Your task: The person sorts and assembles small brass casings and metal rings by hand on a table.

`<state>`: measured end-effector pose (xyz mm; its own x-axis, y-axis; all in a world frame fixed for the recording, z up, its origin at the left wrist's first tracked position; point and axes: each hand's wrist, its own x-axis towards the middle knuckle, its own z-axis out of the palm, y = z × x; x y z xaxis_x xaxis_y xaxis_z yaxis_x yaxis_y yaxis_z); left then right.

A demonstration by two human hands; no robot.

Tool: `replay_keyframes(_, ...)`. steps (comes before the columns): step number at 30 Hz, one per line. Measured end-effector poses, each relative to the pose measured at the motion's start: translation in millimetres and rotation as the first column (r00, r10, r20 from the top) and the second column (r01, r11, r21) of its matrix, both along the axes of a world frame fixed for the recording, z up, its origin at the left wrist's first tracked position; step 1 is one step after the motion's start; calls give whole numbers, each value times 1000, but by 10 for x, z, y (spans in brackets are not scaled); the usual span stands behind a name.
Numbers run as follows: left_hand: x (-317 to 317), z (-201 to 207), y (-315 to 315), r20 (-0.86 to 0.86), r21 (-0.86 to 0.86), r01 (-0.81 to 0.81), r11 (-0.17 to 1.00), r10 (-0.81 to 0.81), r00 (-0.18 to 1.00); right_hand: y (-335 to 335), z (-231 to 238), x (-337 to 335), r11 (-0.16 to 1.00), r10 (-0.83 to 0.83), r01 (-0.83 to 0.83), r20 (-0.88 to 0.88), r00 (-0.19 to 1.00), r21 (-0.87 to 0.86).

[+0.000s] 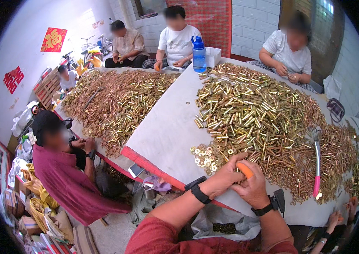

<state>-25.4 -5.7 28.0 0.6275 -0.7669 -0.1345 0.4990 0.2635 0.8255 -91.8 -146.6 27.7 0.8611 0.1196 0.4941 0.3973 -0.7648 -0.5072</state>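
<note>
My left hand (226, 174) and my right hand (252, 186) meet over the near edge of the table, fingers curled together. An orange finger cover (245, 170) shows on what looks like a finger of my right hand. Whatever is pinched between the fingers is too small or hidden to make out. Just beyond my left hand lies a cluster of flat round washers (207, 158). Past both hands spreads a heap of brass-coloured metal sleeves (247, 112), with thin copper-coloured bolts (281, 163) on its near side. Below my hands hangs an opened white bag (247, 224) with small metal pieces inside.
A pair of pliers with a pink-ended handle (317, 169) lies on the right of the heap. A blue water bottle (199, 55) and a white box (212, 56) stand at the far edge. Several people sit around the tables; another metal heap (120, 106) lies left. A phone (135, 170) rests nearby.
</note>
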Motion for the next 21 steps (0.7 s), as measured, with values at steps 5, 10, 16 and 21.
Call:
replay_keyframes(5, 3, -115, -41, -22, -24, -53, 998, 52, 998, 0, -41, 39, 1000, 8, -8, 21, 1000, 23)
replay_keyframes(10, -3, -154, -37, -73, -46, -49, 998, 46, 996, 17, 33, 29, 1000, -4, 4, -10, 1000, 2)
replay_keyframes(16, -32, -137, -40, -125, -69, -55, 996, 46, 991, -13, -19, 20, 999, 26, -25, 27, 999, -27)
replay_keyframes(21, -47, -179, -68, -168, -83, -62, 995, 47, 985, 3, -32, 21, 999, -32, 32, 15, 999, -19)
